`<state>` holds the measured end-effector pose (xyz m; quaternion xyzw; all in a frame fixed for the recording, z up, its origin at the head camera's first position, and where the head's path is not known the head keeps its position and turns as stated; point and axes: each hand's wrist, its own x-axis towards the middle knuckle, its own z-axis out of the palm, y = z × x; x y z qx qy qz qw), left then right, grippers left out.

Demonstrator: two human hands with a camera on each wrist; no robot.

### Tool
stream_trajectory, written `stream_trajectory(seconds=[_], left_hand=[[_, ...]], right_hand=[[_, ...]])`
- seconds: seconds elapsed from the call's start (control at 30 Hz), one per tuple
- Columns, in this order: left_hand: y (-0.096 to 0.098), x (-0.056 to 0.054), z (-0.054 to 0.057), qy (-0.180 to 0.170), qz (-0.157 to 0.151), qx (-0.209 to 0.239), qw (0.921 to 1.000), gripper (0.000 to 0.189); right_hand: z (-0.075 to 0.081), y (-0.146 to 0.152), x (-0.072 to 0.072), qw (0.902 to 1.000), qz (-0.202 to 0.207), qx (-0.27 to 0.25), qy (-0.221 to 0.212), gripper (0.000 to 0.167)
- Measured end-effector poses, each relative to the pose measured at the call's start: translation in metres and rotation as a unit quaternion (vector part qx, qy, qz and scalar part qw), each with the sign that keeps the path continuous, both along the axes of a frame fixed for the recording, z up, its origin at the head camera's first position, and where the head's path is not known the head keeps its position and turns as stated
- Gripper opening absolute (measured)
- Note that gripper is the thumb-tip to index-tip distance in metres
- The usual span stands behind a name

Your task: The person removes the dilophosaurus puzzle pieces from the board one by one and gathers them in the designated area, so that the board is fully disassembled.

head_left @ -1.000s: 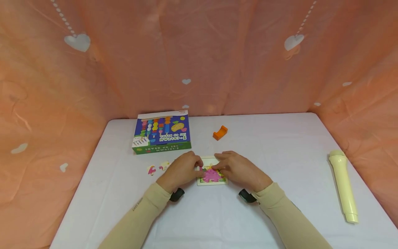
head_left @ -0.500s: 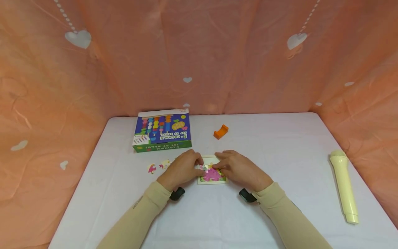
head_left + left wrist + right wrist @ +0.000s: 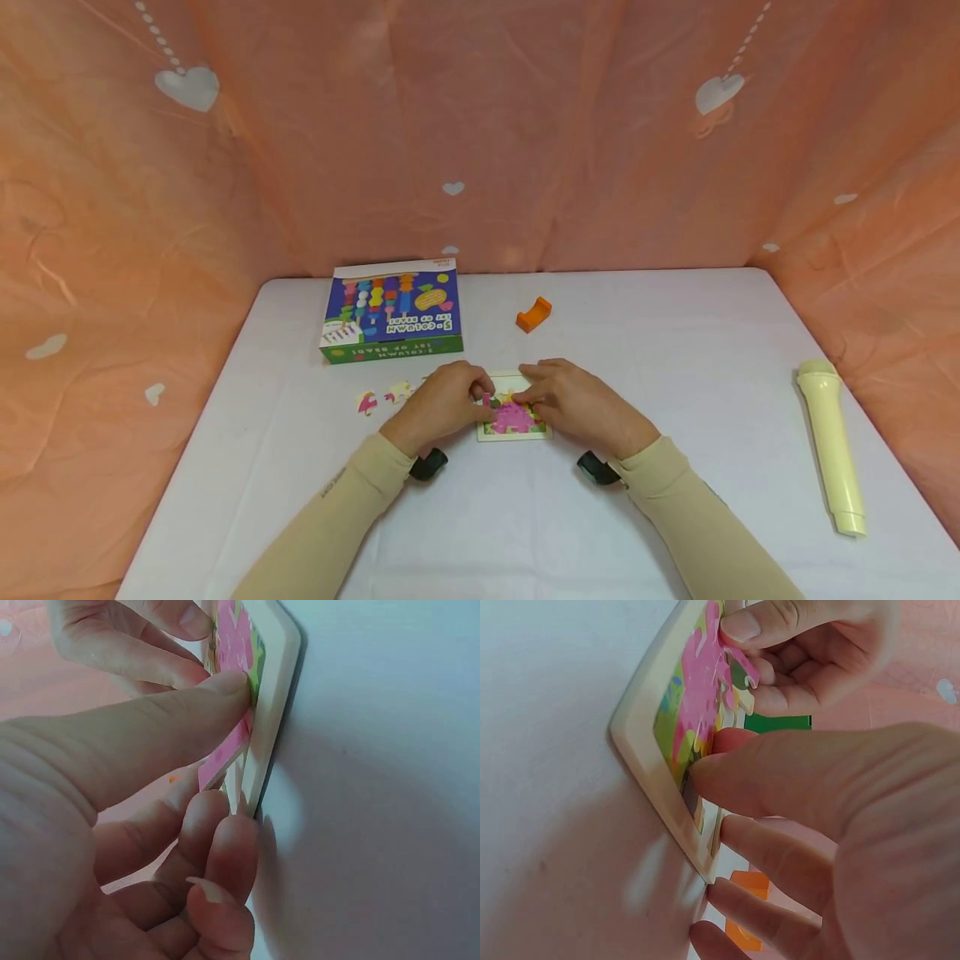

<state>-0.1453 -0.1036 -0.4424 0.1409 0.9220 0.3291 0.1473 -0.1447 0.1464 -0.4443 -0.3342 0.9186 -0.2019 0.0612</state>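
Note:
A small wooden jigsaw puzzle board (image 3: 516, 438) with a pale frame and a pink picture lies at the table's middle. My left hand (image 3: 442, 403) pinches a pink puzzle piece (image 3: 225, 756) between thumb and fingers at the board's left side. That piece is tilted over the board's recess; in the right wrist view a dark green patch shows on it. From the other side my right hand (image 3: 581, 404) rests its thumb and index fingertips on the picture, while its other fingers (image 3: 780, 851) reach out by the frame's edge. Loose puzzle pieces (image 3: 367, 403) lie left of my left hand, partly hidden.
A blue and green bead-set box (image 3: 390, 312) lies at the back left. Behind the board is an orange curved block (image 3: 534, 315). A pale yellow microphone-shaped tube (image 3: 831, 450) lies near the right edge. Pink-orange cloth (image 3: 495, 150) hangs around the white table (image 3: 495, 525).
The puzzle piece in my left hand has changed its tilt slightly, catching light half a second ago and showing pink now. The right hand stays in place on the board.

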Motion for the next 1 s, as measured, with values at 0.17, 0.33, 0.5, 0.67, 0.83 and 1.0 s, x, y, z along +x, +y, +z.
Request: stream_trajectory(seconds=[0.17, 0.33, 0.5, 0.67, 0.83, 1.0], left_hand=[[-0.006, -0.001, -0.001, -0.011, -0.018, 0.037, 0.9991, 0.016], [-0.013, -0.001, -0.001, -0.033, -0.016, 0.062, 0.9974, 0.006], [-0.015, -0.002, 0.002, -0.045, -0.023, 0.071, 0.9962, 0.003], [-0.017, -0.004, 0.004, -0.042, -0.032, 0.067, 0.9963, 0.003], [-0.02, -0.007, 0.005, -0.045, -0.024, 0.069, 0.9963, 0.005], [-0.029, -0.004, 0.006, -0.039, -0.008, 0.068, 0.9969, 0.004]], right_hand=[[0.002, 0.0, 0.001, 1.0, 0.0, 0.001, -0.005, 0.031], [0.003, -0.002, 0.001, 0.9999, 0.001, 0.001, -0.011, 0.032], [0.003, -0.002, 0.001, 0.9999, -0.006, 0.007, -0.01, 0.032], [0.005, -0.002, 0.0, 0.9999, -0.007, 0.01, -0.009, 0.032], [0.005, -0.002, -0.001, 0.9999, -0.006, 0.008, -0.004, 0.032], [0.004, -0.003, 0.001, 0.9995, -0.016, 0.003, -0.027, 0.029]])
